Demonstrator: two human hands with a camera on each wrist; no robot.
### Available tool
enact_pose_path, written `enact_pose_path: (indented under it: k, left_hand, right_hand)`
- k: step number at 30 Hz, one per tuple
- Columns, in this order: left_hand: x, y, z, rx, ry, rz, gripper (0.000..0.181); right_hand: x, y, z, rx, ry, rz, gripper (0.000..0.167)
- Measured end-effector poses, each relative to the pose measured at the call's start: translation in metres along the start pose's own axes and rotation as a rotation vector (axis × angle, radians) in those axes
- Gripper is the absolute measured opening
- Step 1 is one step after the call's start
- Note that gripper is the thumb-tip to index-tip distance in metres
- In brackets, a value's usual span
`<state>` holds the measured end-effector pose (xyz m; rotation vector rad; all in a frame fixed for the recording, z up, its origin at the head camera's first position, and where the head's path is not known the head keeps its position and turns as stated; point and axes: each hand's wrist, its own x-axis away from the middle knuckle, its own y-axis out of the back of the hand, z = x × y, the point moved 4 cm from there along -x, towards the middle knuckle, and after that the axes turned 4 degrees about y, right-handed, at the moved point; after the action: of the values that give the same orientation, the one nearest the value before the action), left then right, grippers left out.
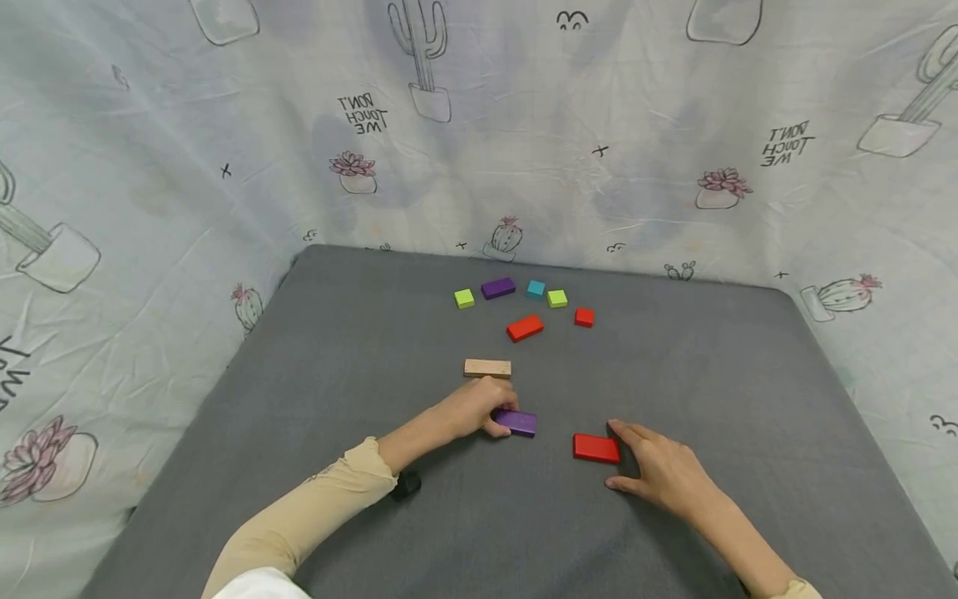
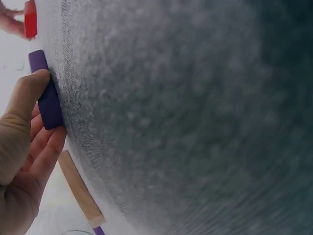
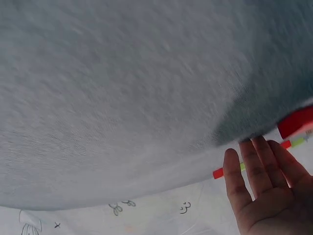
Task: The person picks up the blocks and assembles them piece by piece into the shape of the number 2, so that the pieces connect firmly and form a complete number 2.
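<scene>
On the grey cloth-covered table [image 1: 314,358], a black object [image 1: 407,485], mostly hidden, shows by your left sleeve [image 1: 329,487], nearer you and left of the purple rectangular block [image 1: 519,423]. Well beyond the purple block and to its left lies a small lime-green square block [image 1: 464,299]. Your left hand [image 1: 476,406] has thumb and fingers closed round the purple block's left end. Beyond the purple block, slightly left, you have a tan, wood-grained rectangular block [image 1: 487,368], and farther out a darker purple rectangular block [image 1: 497,288]. Beyond the purple block and to its right, in turn, come an orange-red rectangular block [image 1: 525,328], a small teal square block [image 1: 535,289], a second lime-green square block [image 1: 557,299] and a small red square block [image 1: 585,317]. Right of the purple block, slightly nearer you, lies a deep-red rectangular block [image 1: 595,448]. Your right hand [image 1: 662,469] is farther right, beside the deep-red block's right end, holding nothing, fingers extended, thumb and forefinger spread apart; you cannot tell whether it touches.
</scene>
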<state>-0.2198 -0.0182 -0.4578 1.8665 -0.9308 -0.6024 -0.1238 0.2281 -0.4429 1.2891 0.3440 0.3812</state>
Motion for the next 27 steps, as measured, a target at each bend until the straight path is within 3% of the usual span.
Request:
enact_pose_path:
  k: [5, 11, 18, 27]
  left_hand:
    - [-0.004, 0.000, -0.005, -0.065, -0.011, 0.021, 0.021]
    - [-0.004, -0.001, -0.006, -0.071, 0.000, 0.014, 0.020]
    - [-0.004, -0.001, -0.006, -0.061, -0.003, 0.011, 0.020]
    - [-0.004, 0.000, -0.006, -0.055, 0.015, 0.016, 0.019]
  right_hand:
    - [-0.005, 0.006, -0.004, -0.060, 0.010, 0.009, 0.071]
    - [-0.009, 0.006, -0.006, -0.111, 0.145, -0.049, 0.041]
    - [-0.012, -0.003, -0.008, -0.136, 0.254, -0.091, 0.030]
    - [-0.019, 0.006, -0.013, -0.228, 0.395, -0.288, 0.031]
